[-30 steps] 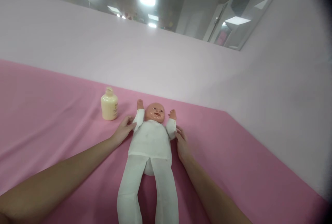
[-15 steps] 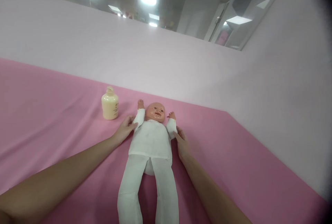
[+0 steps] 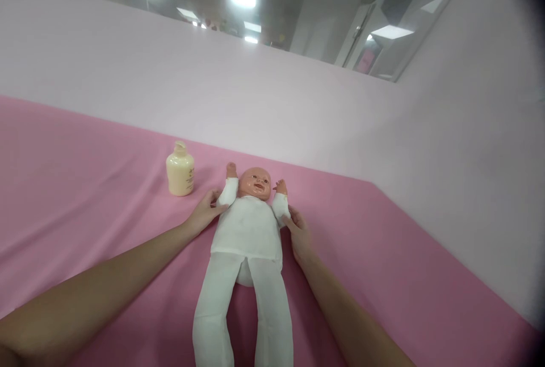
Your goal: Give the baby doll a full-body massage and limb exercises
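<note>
A baby doll (image 3: 249, 231) with a white cloth body lies on its back on a pink cover (image 3: 349, 231), its head toward the wall and both arms bent upward. On the left of the picture, my left hand (image 3: 208, 208) grips the doll's arm at the elbow, thumb on the near side. My right hand (image 3: 298, 231) holds the other arm at its elbow, between thumb and fingers. Some fingertips of both hands are hidden behind the doll's sleeves.
A cream pump bottle (image 3: 180, 171) stands upright on the cover, left of the doll's head. Behind the cover rises a pale wall (image 3: 255, 95), with a glass pane (image 3: 289, 9) reflecting ceiling lights above it. Another pale wall (image 3: 477, 157) borders the right side.
The doll's arm in my right hand has tilted slightly upward and inward, toward its head. My left hand has barely shifted at the other elbow. The bottle stays put.
</note>
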A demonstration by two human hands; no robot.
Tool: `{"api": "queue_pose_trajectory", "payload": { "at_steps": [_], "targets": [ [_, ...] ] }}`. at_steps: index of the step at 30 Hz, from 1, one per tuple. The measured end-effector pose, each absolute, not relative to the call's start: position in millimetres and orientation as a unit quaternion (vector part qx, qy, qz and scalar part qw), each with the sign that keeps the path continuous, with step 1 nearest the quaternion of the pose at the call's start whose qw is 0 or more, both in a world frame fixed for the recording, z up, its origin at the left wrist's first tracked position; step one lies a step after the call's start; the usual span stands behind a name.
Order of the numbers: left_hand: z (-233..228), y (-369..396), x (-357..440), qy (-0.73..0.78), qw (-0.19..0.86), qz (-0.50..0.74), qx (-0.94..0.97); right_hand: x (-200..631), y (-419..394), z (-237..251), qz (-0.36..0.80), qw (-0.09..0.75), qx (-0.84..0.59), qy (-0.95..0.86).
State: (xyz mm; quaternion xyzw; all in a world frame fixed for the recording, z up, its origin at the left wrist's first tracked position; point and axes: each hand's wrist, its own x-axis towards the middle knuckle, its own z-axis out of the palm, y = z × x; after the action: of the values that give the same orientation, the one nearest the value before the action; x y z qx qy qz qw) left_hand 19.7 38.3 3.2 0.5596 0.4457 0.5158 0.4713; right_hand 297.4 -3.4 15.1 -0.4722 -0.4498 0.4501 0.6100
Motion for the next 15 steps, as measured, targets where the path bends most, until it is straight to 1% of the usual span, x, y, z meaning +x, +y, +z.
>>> {"api": "queue_pose_trajectory", "payload": {
  "at_steps": [8, 15],
  "targets": [
    [3.0, 40.2, 19.4, 0.434, 0.473, 0.524, 0.560, 299.9, -1.9, 13.8, 0.456, 0.612, -0.458, -0.455],
    [8.8, 34.4, 23.6, 0.346, 0.557, 0.553, 0.514, 302.5, 6.3, 3.8, 0.488, 0.630, -0.424, -0.430]
  ]
}}
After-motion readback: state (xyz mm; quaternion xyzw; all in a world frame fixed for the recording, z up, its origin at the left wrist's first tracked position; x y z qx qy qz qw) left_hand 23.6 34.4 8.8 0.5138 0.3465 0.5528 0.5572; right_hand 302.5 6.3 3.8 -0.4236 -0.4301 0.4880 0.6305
